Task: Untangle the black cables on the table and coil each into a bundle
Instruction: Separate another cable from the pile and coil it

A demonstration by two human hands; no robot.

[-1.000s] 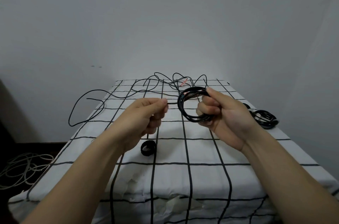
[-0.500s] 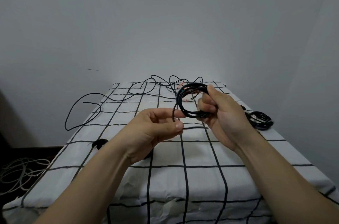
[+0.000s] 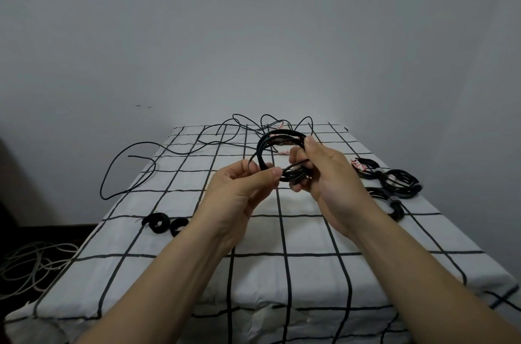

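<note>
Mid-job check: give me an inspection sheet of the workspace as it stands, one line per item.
Surface: table covered by a white cloth with a black grid, crumpled at the near edge.
Job's things: black coil held up above the table; finished bundles lie near the right edge.
Clutter: two small black rolls at the left, possibly straps.
Hands: left hand pinches a strand of the coil; right hand grips its gathered side.
Cables: loose black cable loops past the far left edge; a tangle sits at the far end.
Surroundings: pale cables on the floor at left; plain grey wall behind.
</note>
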